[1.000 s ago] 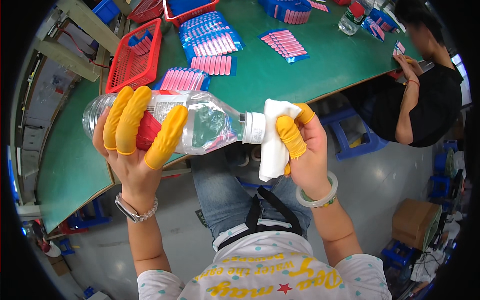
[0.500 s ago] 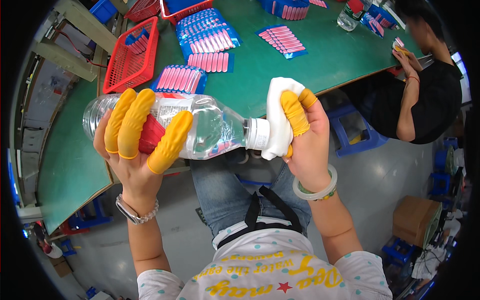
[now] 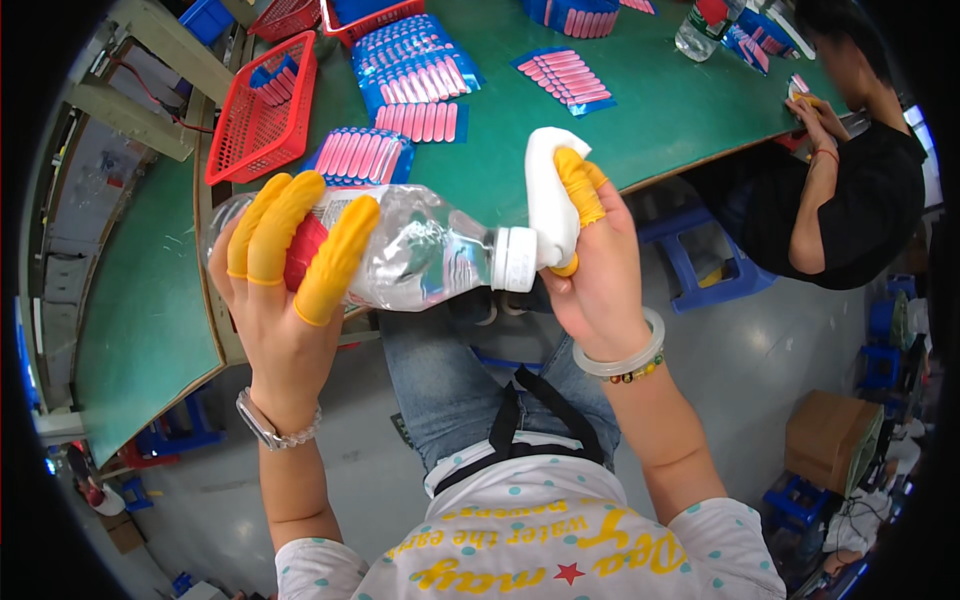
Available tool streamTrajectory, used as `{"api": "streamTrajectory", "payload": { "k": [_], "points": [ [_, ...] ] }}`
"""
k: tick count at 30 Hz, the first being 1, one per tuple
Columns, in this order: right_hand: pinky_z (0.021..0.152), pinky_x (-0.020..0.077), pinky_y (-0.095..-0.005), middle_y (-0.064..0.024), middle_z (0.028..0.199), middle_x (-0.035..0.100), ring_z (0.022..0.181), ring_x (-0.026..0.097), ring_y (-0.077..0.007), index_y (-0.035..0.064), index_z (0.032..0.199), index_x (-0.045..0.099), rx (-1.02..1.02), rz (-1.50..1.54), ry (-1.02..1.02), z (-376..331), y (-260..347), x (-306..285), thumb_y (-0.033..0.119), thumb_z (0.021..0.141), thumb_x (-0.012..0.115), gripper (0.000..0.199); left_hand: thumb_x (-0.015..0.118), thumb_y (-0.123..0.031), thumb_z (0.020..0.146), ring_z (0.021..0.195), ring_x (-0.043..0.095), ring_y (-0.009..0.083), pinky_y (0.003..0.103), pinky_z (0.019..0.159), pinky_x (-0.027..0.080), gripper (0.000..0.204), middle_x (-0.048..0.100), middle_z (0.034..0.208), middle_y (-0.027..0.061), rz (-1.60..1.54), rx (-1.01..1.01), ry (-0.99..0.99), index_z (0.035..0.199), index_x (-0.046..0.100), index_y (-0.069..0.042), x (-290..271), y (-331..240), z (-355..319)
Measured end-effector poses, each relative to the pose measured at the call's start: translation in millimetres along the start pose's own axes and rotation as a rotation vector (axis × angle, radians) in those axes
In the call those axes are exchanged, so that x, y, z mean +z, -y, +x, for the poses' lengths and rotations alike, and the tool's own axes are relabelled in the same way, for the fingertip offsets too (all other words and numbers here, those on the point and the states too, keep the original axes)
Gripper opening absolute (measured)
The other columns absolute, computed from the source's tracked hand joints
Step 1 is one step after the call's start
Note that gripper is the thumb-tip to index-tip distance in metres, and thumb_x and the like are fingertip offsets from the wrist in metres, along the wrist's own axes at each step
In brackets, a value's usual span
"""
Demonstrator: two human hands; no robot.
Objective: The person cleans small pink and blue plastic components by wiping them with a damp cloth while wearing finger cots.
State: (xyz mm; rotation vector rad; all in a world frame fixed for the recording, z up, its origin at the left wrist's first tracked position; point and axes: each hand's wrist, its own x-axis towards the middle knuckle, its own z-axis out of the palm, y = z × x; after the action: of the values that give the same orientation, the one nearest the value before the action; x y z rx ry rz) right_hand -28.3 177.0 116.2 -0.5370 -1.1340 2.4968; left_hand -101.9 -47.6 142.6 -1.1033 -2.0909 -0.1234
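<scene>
My left hand (image 3: 275, 270), with yellow finger cots on the thumb and two fingers, is wrapped round a clear plastic bottle (image 3: 415, 250). The bottle lies sideways above the table edge, its white cap (image 3: 514, 259) pointing right. Part of its label shows between my fingers. In my right hand (image 3: 600, 265), which also wears yellow finger cots, a folded white cloth (image 3: 552, 195) is pinched between thumb and fingers. The cloth's lower end is beside the cap; whether they touch I cannot tell.
Blue sheets of pink strips (image 3: 405, 65) lie on the green table (image 3: 480, 130). A red basket (image 3: 262, 110) stands at the left, another bottle (image 3: 700, 30) at the back right. A co-worker (image 3: 860, 180) sits at the right near a blue stool (image 3: 705, 260).
My right hand and the cloth have moved up and slightly left, showing more of the cap. The bottle and my left hand have shifted a little to the right.
</scene>
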Motion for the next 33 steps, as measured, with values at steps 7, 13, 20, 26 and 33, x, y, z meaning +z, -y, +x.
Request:
{"api": "streamTrajectory", "payload": {
  "k": [7, 13, 20, 26, 33],
  "points": [
    [0.046, 0.0367, -0.0161, -0.0032, 0.099, 0.057, 0.063, 0.045, -0.0049, 0.0012, 0.136, 0.044, 0.356, 0.661, 0.386, 6.5, -13.4, 12.1, 0.020, 0.102, 0.048, 0.039, 0.083, 0.005, 0.066, 0.116, 0.057, 0.0268, 0.038, 0.097, 0.049, 0.075, 0.056, 0.131, 0.0099, -0.451, -0.415, -0.085, 0.134, 0.054, -0.008, 20.5, 16.2, 7.6],
    [0.046, 0.0346, -0.0173, -0.0024, 0.088, 0.050, 0.059, 0.042, -0.0049, -0.0030, 0.135, 0.042, 0.423, 0.801, 0.437, 26.7, -25.7, -12.7, 0.019, 0.102, 0.049, 0.040, 0.084, 0.002, 0.072, 0.119, 0.055, 0.0202, 0.034, 0.100, 0.048, 0.086, 0.053, 0.132, 0.0087, -1.056, -0.816, -0.340, 0.143, 0.036, -0.007, 45.8, 80.5, -0.1],
    [0.046, 0.0343, -0.0196, 0.0016, 0.087, 0.056, 0.061, 0.047, -0.0045, 0.0058, 0.124, 0.053, 0.135, 0.459, 0.310, 69.2, -15.0, -36.0, 0.026, 0.105, 0.046, 0.029, 0.085, -0.008, 0.075, 0.123, 0.052, 0.0196, 0.035, 0.103, 0.047, 0.085, 0.050, 0.134, 0.0088, -1.006, -0.992, -0.503, 0.143, 0.034, -0.008, 72.5, 106.4, -29.4],
    [0.043, 0.0306, -0.0198, 0.0024, 0.080, 0.059, 0.057, 0.048, -0.0021, 0.0091, 0.111, 0.055, -0.460, -0.206, -0.036, 115.7, -19.8, -37.9, 0.030, 0.101, 0.056, 0.023, 0.080, -0.007, 0.081, 0.126, 0.049, 0.0211, 0.036, 0.106, 0.043, 0.088, 0.045, 0.140, 0.0110, -0.950, -0.914, -0.527, 0.148, 0.024, -0.008, 82.3, 100.0, -38.7],
    [0.043, 0.0290, -0.0188, 0.0036, 0.081, 0.060, 0.057, 0.049, -0.0008, 0.0094, 0.110, 0.055, -0.462, -0.059, -0.150, 112.0, -18.6, -27.4, 0.030, 0.101, 0.058, 0.023, 0.069, -0.016, 0.092, 0.133, 0.041, 0.0259, 0.042, 0.112, 0.029, 0.064, 0.041, 0.144, 0.0121, -0.284, -0.740, -0.477, 0.146, 0.036, -0.008, 52.4, 55.2, -55.3]
  ]
}}
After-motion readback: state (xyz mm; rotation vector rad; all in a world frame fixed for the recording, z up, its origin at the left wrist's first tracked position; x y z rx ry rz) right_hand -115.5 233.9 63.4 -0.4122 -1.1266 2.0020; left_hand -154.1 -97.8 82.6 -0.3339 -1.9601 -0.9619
